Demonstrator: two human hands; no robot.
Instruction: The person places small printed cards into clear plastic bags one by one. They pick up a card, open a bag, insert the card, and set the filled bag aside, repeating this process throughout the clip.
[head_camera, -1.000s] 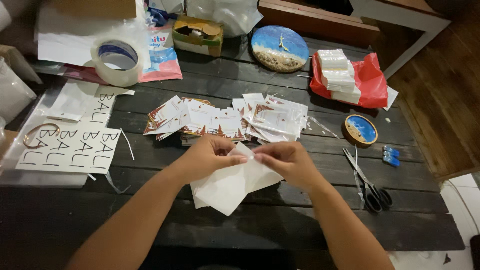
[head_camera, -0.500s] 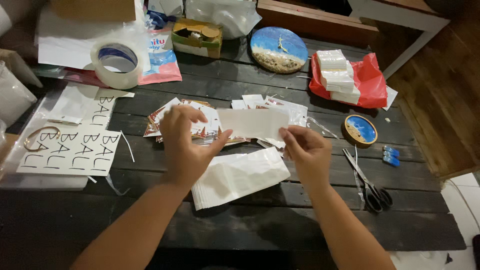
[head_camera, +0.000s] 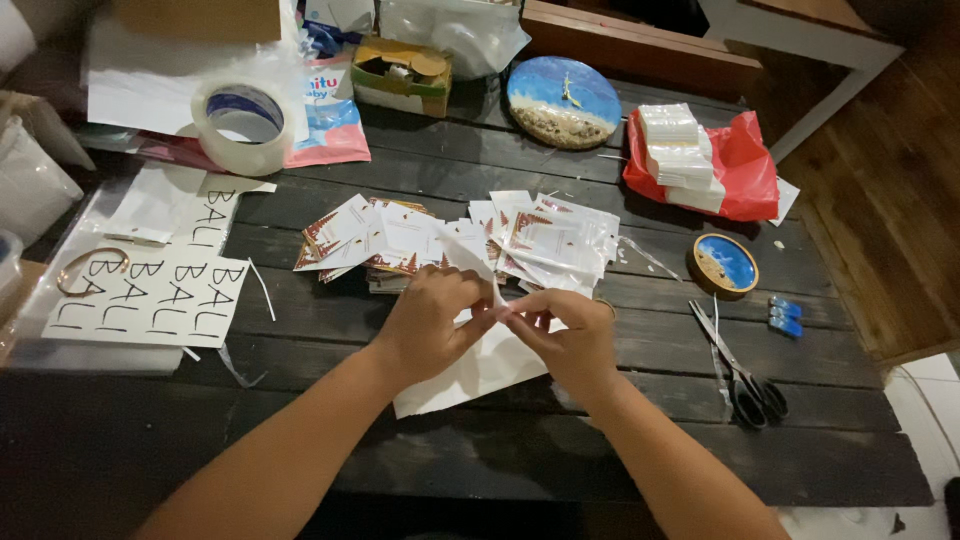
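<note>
My left hand (head_camera: 432, 320) and my right hand (head_camera: 568, 340) meet over a dark slatted wooden table (head_camera: 640, 440). Together they pinch a small clear plastic sleeve (head_camera: 478, 262) that rises from between the fingertips. Under the hands lies a white paper stack (head_camera: 472, 372). Just beyond them a spread of printed white cards with brown corners (head_camera: 395, 240) and cards in clear sleeves (head_camera: 555, 243) fans across the table.
Scissors (head_camera: 742, 368) lie to the right, near a small round painted dish (head_camera: 724, 263) and blue clips (head_camera: 785, 316). A tape roll (head_camera: 243, 124), lettered paper sheets (head_camera: 160, 290), a bangle (head_camera: 88, 268), a round painted plate (head_camera: 563, 100) and a red bag of sleeves (head_camera: 710, 160) surround the cards.
Half a second ago my hands held a white sleeve stretched wide above the cards. They have come back together low over the white stack, pinching the small sleeve between the fingertips.
</note>
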